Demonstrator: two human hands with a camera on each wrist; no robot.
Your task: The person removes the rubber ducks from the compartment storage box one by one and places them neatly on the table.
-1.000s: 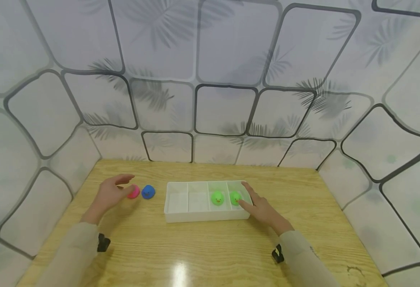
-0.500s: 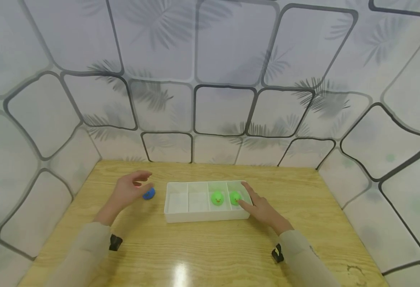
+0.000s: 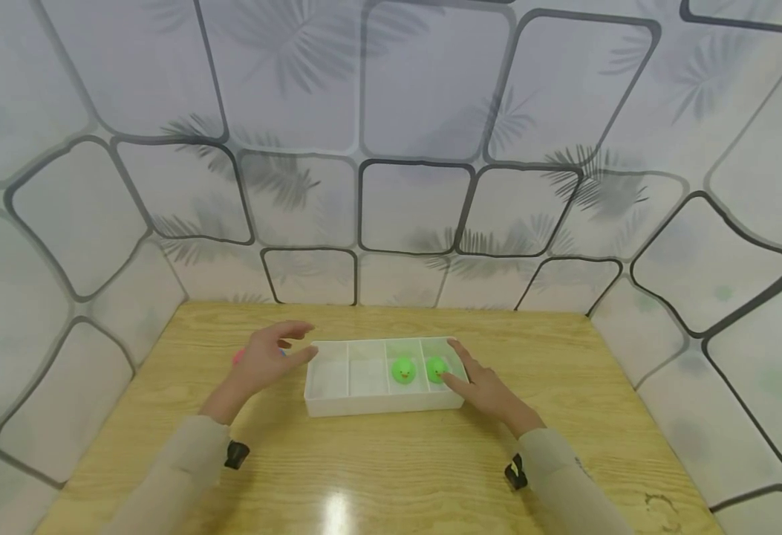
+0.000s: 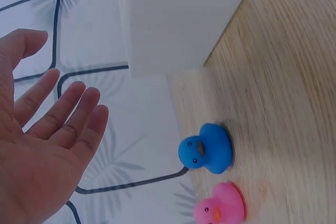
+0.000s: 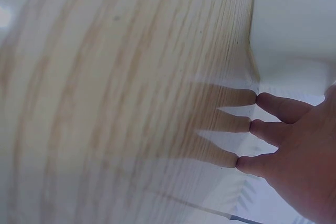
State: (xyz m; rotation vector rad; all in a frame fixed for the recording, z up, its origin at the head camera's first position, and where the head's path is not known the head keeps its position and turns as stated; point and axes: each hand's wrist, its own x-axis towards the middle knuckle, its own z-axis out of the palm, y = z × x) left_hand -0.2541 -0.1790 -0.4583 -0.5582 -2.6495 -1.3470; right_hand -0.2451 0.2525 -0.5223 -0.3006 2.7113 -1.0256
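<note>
My left hand point(image 3: 270, 360) hovers at the left end of a white divided tray point(image 3: 384, 405), fingers spread and nothing held. Behind it, mostly hidden in the head view, are a blue toy duck point(image 4: 210, 148) and a pink toy duck point(image 4: 224, 204), side by side on the table. Two green toy ducks point(image 3: 403, 370) sit in the tray's two right compartments, one in each. At the tray's right end rests my right hand point(image 3: 491, 390), its index finger along the rim and its thumb overlapping the rightmost duck. In the right wrist view, three fingertips touch the table beside the tray.
The tray's two left compartments hold nothing. A wood-grain table point(image 3: 377, 468) extends around the tray, and patterned white walls point(image 3: 417, 208) stand at its back and sides.
My left hand has moved right, from the pink duck past the blue one to the tray's left end. The right hand, the tray and the green ducks have stayed in place.
</note>
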